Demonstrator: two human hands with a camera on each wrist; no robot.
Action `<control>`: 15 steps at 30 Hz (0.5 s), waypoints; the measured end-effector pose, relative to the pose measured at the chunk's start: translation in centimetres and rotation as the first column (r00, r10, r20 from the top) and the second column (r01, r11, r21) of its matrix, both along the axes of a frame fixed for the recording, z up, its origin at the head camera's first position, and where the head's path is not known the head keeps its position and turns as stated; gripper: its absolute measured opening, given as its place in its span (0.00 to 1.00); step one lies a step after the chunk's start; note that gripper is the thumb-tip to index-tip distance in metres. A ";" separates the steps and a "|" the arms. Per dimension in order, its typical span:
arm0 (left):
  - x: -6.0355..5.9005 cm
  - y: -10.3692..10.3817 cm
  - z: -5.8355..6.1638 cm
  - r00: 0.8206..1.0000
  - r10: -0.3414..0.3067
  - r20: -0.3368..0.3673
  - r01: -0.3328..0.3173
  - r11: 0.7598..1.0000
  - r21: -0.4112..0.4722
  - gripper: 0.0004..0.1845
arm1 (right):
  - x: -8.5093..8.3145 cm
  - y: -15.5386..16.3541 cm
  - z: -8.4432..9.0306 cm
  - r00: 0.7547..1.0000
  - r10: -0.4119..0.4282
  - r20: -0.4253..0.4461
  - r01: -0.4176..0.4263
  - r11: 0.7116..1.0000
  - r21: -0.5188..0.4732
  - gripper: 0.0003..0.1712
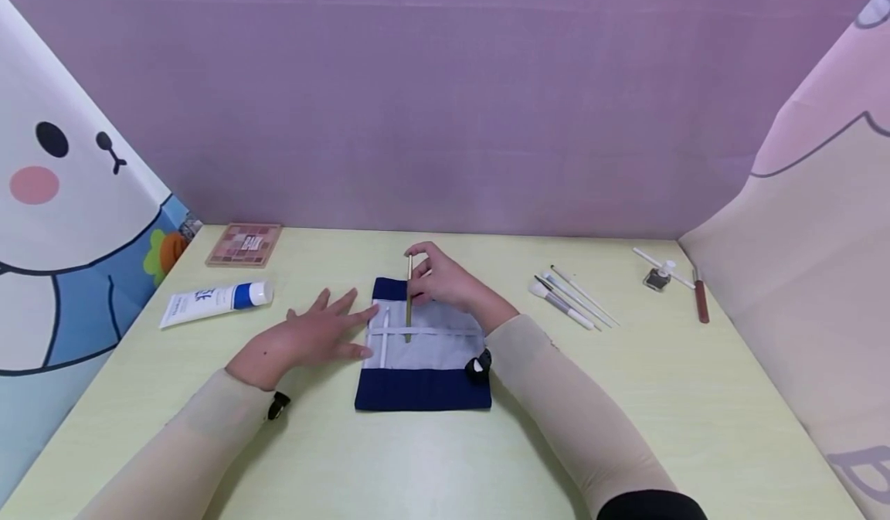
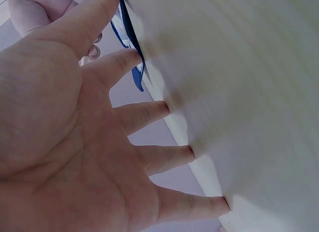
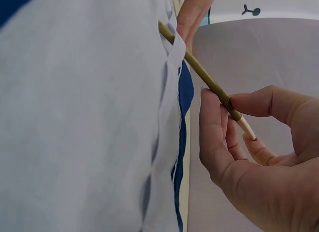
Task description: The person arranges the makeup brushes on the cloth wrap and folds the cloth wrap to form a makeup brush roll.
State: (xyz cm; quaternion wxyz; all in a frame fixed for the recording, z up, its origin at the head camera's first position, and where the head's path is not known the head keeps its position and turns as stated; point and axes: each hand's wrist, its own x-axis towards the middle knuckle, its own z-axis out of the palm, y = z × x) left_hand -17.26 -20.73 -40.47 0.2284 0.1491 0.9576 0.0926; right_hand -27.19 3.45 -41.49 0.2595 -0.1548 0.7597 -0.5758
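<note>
Right hand: pinching a gold-handled brush between thumb and fingers, its lower end lying under the white strap of the blue brush roll at mid-worktop. Left hand: lying spread and flat, fingertips pressing the roll's left edge.

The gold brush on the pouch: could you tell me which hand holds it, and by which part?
The right hand pinches the gold brush near its handle's far end; the left hand lies flat, holding nothing.
</note>
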 end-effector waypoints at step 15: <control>0.1 0.0 0.1 1.000 -0.008 -0.009 0.008 1.000 -0.011 0.44 | 0.8 0.4 0.0 0.998 0.038 -0.049 -0.034 0.996 0.080 0.35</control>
